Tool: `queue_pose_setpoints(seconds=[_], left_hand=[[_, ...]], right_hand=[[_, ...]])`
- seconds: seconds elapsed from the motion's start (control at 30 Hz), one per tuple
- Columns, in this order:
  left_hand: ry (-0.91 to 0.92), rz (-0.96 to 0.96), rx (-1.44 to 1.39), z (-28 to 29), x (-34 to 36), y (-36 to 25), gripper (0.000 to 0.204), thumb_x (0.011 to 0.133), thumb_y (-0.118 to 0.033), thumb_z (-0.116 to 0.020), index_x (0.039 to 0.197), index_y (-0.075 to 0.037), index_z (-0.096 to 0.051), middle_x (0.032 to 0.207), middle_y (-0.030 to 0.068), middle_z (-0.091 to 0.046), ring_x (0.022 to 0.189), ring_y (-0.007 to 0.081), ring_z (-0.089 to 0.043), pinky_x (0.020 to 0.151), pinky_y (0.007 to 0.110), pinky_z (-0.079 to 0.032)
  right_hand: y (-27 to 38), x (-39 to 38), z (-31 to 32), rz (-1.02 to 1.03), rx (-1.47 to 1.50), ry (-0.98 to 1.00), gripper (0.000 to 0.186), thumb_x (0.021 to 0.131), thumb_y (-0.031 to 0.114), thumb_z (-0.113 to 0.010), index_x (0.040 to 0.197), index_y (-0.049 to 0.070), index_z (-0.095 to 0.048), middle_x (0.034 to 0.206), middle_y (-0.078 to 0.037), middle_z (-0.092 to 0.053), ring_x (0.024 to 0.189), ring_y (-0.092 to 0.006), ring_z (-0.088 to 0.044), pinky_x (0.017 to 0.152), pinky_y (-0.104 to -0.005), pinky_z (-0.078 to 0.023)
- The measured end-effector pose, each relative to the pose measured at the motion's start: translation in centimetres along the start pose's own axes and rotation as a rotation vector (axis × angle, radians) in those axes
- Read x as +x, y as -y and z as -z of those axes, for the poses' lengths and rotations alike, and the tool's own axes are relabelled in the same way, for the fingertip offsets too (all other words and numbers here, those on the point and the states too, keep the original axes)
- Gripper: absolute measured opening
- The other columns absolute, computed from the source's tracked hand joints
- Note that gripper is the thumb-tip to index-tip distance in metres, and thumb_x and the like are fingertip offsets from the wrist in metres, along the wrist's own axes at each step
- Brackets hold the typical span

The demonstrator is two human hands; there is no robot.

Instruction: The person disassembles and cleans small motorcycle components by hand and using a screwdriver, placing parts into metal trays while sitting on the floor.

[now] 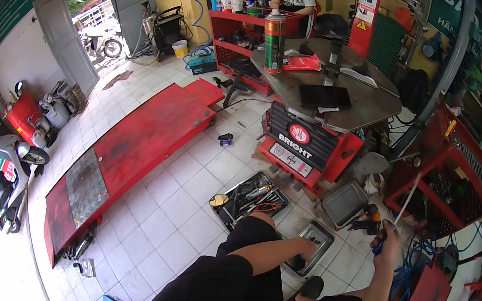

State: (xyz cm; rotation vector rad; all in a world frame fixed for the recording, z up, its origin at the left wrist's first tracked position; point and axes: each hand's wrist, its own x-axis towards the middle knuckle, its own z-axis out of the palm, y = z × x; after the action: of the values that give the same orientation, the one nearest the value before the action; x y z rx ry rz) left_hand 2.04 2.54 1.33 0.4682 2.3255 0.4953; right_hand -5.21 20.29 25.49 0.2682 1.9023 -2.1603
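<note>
White floor tiles (165, 220) carried a shallow grey metal tray (318, 243). Left hand (309, 253) rested inside it, fingers' state unclear; right hand (386, 245), fingers clamped, held a blue-handled screwdriver (399, 215). Sorting seemingly underway; next needed careful placement.

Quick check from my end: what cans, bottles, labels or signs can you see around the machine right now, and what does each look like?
Spray can: upright on the machine's grey top, tall cylinder, green and red.
Red packet: flat beside the can.
Machine label: black panel, red round emblem, white lettering.
Warning stickers: on the red column, white rectangles, yellow triangle.
Plastic bottles: on the red shelf, white and blue.
Wall sign: right, green with white letters.
</note>
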Motion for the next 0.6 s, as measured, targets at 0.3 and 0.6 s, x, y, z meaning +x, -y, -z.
queue_pose_setpoints(seconds=[0.3,0.6], left_hand=[[-0.028,0.042,-0.03,0.0,-0.3,-0.3,0.051,0.081,-0.046,-0.07,0.094,0.003,-0.073,0.095,0.0197,-0.071,0.093,0.036,-0.068,0.085,0.046,-0.053],[-0.044,0.012,-0.009,-0.4,0.5,0.0,0.052,0.08,-0.047,-0.071,0.094,0.003,-0.073,0.096,0.0207,-0.071,0.094,0.0375,-0.067,0.085,0.046,-0.053]], right_hand=[[0.2,0.1,0.1,0.178,-0.084,-0.04,0.017,0.09,0.017,-0.067,0.095,0.004,-0.058,0.062,0.001,-0.046,0.043,-0.0086,-0.041,0.04,-0.0256,-0.033],[-1.0,0.5,0.2,0.407,-0.239,-0.045,0.016,0.09,0.015,-0.067,0.094,0.002,-0.058,0.063,0.001,-0.048,0.043,-0.0079,-0.043,0.038,-0.0243,-0.032]])
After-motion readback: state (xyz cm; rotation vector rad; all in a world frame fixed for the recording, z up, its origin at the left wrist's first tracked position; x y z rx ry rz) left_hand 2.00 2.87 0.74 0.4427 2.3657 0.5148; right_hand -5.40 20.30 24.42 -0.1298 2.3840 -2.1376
